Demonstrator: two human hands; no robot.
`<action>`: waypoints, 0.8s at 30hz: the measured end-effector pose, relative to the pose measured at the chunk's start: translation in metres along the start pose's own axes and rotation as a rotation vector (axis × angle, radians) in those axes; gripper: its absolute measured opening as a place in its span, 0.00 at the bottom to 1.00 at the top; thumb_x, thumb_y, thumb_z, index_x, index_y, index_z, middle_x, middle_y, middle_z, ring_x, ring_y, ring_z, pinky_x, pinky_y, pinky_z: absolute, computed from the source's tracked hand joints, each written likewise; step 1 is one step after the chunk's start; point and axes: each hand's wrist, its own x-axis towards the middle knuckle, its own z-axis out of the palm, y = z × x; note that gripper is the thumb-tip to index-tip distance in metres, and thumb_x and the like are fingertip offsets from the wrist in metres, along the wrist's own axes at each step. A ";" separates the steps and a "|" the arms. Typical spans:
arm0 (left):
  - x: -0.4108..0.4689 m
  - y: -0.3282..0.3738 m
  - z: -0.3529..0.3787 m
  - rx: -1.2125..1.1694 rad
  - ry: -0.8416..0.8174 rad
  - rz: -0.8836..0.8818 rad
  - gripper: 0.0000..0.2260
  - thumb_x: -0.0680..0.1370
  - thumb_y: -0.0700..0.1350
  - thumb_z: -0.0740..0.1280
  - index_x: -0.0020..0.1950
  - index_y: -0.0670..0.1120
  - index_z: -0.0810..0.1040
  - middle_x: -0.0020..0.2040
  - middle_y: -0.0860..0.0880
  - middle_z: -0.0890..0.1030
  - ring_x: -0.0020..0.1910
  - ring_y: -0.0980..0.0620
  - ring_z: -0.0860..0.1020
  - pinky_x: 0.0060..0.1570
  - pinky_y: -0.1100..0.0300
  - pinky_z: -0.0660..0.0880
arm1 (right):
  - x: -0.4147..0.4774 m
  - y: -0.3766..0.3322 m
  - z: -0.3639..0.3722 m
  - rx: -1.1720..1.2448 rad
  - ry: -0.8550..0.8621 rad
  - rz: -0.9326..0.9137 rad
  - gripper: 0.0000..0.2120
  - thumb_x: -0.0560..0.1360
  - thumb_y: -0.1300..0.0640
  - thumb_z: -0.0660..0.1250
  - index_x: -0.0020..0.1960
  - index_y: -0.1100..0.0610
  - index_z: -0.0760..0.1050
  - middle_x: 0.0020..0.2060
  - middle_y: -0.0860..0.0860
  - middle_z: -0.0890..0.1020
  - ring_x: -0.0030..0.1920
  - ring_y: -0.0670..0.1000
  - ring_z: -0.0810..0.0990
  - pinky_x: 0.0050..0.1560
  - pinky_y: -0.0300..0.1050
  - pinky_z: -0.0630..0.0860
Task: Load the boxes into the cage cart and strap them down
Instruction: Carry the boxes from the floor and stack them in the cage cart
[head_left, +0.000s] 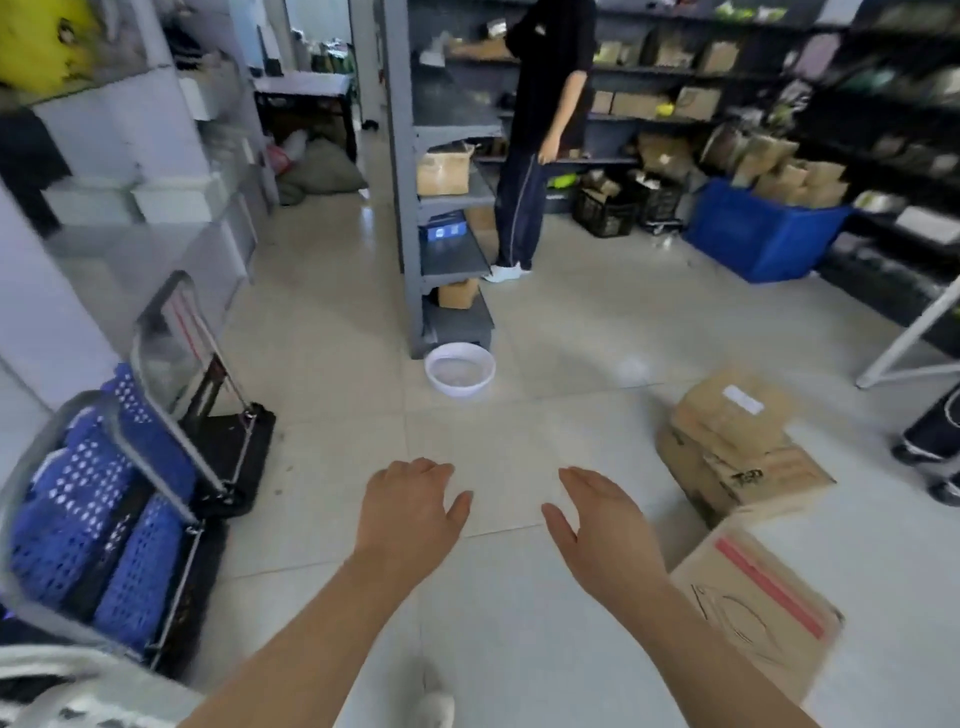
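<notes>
- The cage cart (130, 499) stands at our left.
- The red-taped box (753, 613) sits on the floor (337, 364) at our right, more boxes (737, 441) beyond.
- Our left hand (410, 512) and right hand (602, 525) hover empty, fingers relaxed; the right is nearer.

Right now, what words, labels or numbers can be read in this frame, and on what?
No text can be read.
On the top box of the stack, white label: blurred.
On the lowest box, black print: blurred.
On the grey shelf, blue panel: too blurred.
</notes>
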 end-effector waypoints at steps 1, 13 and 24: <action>0.019 0.008 0.007 0.014 0.019 0.036 0.19 0.71 0.58 0.60 0.48 0.48 0.84 0.41 0.49 0.83 0.36 0.46 0.80 0.38 0.54 0.76 | 0.005 0.013 -0.003 -0.003 0.009 0.041 0.25 0.80 0.44 0.56 0.73 0.56 0.65 0.71 0.50 0.70 0.72 0.50 0.65 0.71 0.39 0.58; 0.195 0.138 0.032 -0.024 -0.073 0.564 0.27 0.74 0.61 0.48 0.55 0.48 0.80 0.50 0.49 0.82 0.48 0.46 0.79 0.49 0.55 0.73 | 0.036 0.129 -0.044 -0.058 0.118 0.626 0.20 0.80 0.44 0.55 0.69 0.51 0.68 0.67 0.45 0.72 0.67 0.48 0.70 0.62 0.39 0.65; 0.282 0.275 0.096 -0.025 -0.107 0.735 0.23 0.73 0.59 0.54 0.50 0.46 0.82 0.44 0.49 0.82 0.43 0.45 0.79 0.43 0.54 0.74 | 0.043 0.273 -0.052 0.003 0.158 0.914 0.23 0.80 0.44 0.57 0.72 0.52 0.66 0.70 0.47 0.70 0.70 0.49 0.67 0.68 0.44 0.65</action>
